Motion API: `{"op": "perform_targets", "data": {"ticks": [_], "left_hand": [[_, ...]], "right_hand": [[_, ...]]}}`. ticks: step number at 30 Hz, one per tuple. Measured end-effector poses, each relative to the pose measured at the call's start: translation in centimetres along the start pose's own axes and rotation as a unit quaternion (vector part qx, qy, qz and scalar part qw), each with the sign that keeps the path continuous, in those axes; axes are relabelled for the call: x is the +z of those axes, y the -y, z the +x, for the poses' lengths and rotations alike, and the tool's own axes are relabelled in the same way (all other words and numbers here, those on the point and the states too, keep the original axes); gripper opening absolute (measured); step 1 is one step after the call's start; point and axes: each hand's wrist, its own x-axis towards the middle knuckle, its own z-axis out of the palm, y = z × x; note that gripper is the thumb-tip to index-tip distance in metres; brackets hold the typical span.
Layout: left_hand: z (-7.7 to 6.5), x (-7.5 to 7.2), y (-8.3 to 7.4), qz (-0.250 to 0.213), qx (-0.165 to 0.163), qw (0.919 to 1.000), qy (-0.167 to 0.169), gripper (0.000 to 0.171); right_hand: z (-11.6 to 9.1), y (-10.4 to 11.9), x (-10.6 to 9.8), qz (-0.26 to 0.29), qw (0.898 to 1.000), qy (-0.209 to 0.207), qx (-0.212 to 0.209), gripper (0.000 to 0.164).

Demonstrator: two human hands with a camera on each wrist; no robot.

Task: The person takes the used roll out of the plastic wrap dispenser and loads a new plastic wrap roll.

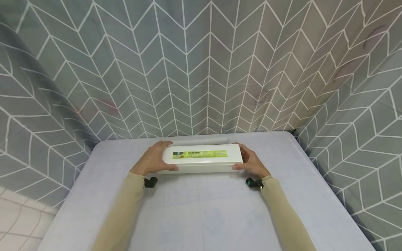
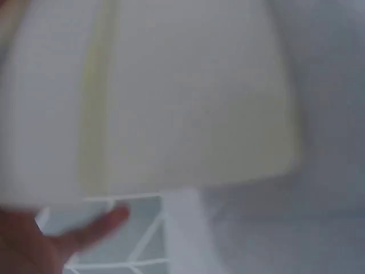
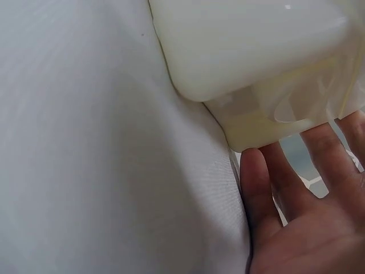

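Observation:
A long white plastic box (image 1: 201, 168) with a lid and a yellow-green label (image 1: 201, 154) lies crosswise near the far edge of the table. My left hand (image 1: 154, 158) grips its left end, thumb along the front and fingers over the back. At the opposite end, my right hand (image 1: 250, 160) holds the box between thumb and fingers. In the right wrist view the thumb (image 3: 256, 177) meets a lower corner of the box's translucent end. The left wrist view is blurred; the box (image 2: 194, 97) fills most of it, and a finger (image 2: 97, 228) shows below.
Behind the box lies a white roll or strip (image 1: 201, 141) on the table, partly hidden. A pale cloth covers the table (image 1: 201, 216). Grey curtains with white chevron lines (image 1: 194, 69) hang behind and at both sides. White tiles (image 1: 22, 219) show at the lower left.

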Motion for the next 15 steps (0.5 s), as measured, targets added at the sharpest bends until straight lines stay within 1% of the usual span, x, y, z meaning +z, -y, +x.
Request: {"op": "perform_targets", "data": {"ticks": [1,3,6,8,10,13,15], "left_hand": [[-0.3,0.2,0.6,-0.032,-0.004,0.9995,-0.006,0.111],[-0.9,0.7,1.7,-0.090,-0.012,0.9956,-0.020,0.110],[-1.4,1.5,2.8,-0.145,-0.021,0.9883,-0.043,0.111],[-1.6,1.9,3.3,-0.185,-0.025,0.9808,-0.054,0.110],[-1.8,2.2,3.8,-0.241,-0.029,0.9684,-0.057,0.107],[-2.0,2.7,4.4,-0.329,-0.028,0.9423,-0.054,0.105],[-2.0,3.2,4.8,-0.372,-0.028,0.9265,-0.051,0.104]], "right_hand": [[-0.1,0.0,0.0,-0.001,1.000,0.001,-0.001,0.103],[-0.1,0.0,0.1,-0.002,1.000,0.000,-0.001,0.102],[-0.1,-0.1,0.2,0.000,1.000,0.000,0.001,0.101],[-0.1,-0.1,0.2,0.000,1.000,-0.001,0.004,0.101],[-0.1,-0.2,0.2,-0.002,1.000,-0.001,0.003,0.102],[-0.1,0.0,0.1,-0.004,1.000,-0.003,0.004,0.103],[0.0,0.0,0.0,-0.006,1.000,-0.005,0.002,0.104]]}}
